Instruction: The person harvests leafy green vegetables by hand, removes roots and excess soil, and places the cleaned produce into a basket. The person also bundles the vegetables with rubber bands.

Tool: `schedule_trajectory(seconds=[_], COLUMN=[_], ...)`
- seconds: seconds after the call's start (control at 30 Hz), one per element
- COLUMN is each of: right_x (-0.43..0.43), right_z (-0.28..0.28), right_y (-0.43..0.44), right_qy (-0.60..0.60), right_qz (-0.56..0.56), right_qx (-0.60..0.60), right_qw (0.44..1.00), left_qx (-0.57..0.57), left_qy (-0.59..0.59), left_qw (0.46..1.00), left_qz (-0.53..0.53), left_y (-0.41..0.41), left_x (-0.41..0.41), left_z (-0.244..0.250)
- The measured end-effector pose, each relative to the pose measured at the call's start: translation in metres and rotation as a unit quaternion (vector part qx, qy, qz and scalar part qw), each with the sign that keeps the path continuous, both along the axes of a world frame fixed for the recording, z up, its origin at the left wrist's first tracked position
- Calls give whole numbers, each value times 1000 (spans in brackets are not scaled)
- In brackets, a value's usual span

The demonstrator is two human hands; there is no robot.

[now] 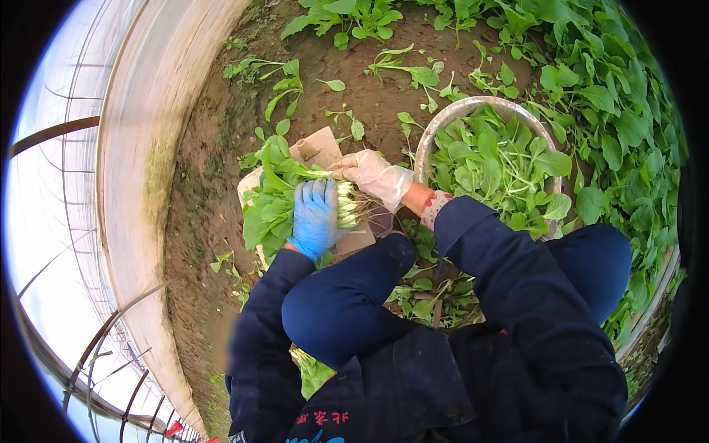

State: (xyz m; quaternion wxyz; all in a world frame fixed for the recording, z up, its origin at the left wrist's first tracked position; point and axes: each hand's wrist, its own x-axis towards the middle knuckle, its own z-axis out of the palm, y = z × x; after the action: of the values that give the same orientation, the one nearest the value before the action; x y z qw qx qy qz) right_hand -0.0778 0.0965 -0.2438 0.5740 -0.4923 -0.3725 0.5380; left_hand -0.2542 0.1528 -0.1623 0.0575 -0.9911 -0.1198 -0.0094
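My left hand (317, 217), in a blue glove, lies over a bunch of leafy greens (271, 194) and presses their stems together. The leaves point left and the pale stem bases (347, 205) with thin roots point right. At the top of the bunch, my right hand (372, 173), in a thin whitish glove, has its bent fingers at a stem; whether they pinch it cannot be told. Beneath the bunch is a piece of cardboard (327, 145), partly hidden.
A round tub (429, 138) full of loose greens stands to the right. Dense leafy plants (615, 122) grow beyond it. Scattered leaves (407, 69) lie on brown soil (199, 194). Plastic sheeting (149, 133) and curved metal hoops run along the left. My knees are bent below.
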Motion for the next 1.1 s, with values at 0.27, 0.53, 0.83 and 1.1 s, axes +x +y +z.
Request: schedule_trajectory(seconds=[0.27,0.53,0.83,1.1], right_x=[0,8,-77,-43], right_z=[-14,-13,-31,-8], right_y=[1,-25,-47,-24], right_qy=[-91,345,503,571], right_qz=[1,-191,-271,-208], right_qx=[73,-65,-198,-157], right_qw=[993,917,796,779], left_qx=[-88,-125,-113,-107], left_qy=[95,112,127,89], left_qw=[991,985,984,987], left_qz=[23,39,45,75], left_y=[12,11,11,23], left_x=[17,16,23,25], left_z=[15,12,10,13])
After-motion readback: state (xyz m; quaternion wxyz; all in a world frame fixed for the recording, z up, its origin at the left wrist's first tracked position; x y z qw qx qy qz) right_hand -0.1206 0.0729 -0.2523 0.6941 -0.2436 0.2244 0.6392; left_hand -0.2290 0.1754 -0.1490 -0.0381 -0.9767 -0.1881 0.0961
